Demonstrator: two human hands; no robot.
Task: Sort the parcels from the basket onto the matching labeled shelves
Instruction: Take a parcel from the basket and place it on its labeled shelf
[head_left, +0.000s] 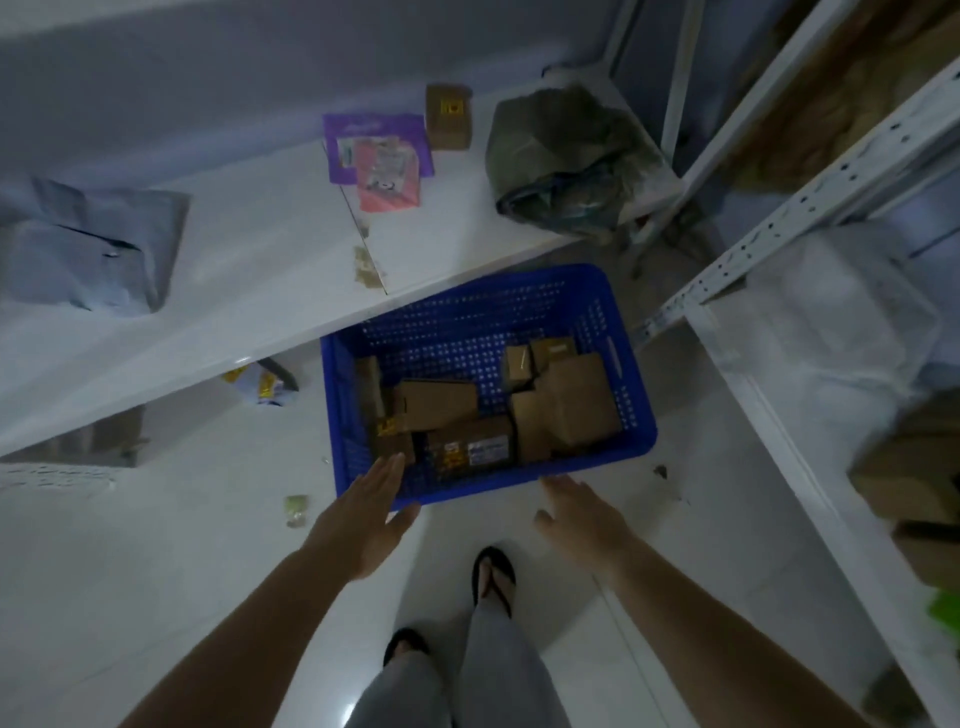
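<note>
the blue basket (613, 332) sits on the floor at mid-frame, its upper edge tucked under the white shelf (249, 291) that crosses the upper left. brown cardboard parcels (576, 410) lie jumbled inside; their labels are too blurred to read. the left hand (363, 519) is open and flat, fingertips over the basket's near left rim, holding nothing. the right hand (582, 514) is open too, just below the near rim, empty. on the shelf, a purple packet (343, 135), a small box (448, 117) and a crumpled dark bag (571, 156) are dim. the right-hand rack (779, 218) is cut off by the frame edge.
</note>
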